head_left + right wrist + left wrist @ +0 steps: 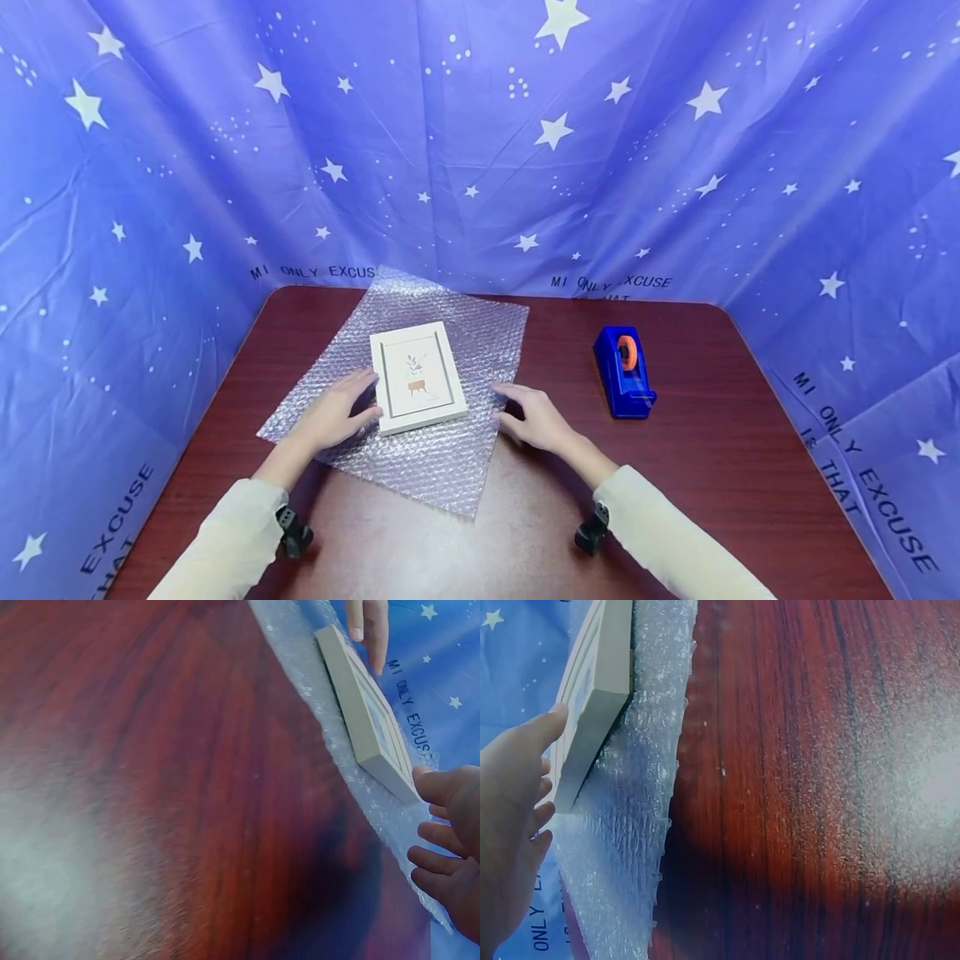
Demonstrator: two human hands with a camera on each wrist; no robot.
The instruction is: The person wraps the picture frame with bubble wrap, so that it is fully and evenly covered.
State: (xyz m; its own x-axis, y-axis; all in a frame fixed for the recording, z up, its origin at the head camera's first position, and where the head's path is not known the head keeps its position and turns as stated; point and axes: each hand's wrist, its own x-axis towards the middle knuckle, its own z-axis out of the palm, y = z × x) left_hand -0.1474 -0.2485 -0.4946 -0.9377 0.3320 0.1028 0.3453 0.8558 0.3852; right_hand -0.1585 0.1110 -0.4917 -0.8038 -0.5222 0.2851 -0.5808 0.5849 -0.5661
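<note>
A cream picture frame (380,343) with a potted-plant print (416,379) lies face up on a sheet of bubble wrap (442,475). My left hand (335,414) is at the frame's left side, its fingers extended and thumb apart; whether the fingertips touch the frame I cannot tell. Over the right edge of the bubble wrap, my right hand (542,423) is held apart from the frame, with relaxed fingers and nothing in its grasp. In the right wrist view, the picture frame (346,697) shows its thick side edge, beyond the right hand's thumb.
A blue tape dispenser (621,387) with an orange roll (628,353) stands on the right part of the dark red wooden table (712,467). Blue star-printed curtains (420,150) hang around the back and sides. The bubble wrap's far corner reaches the table's back edge.
</note>
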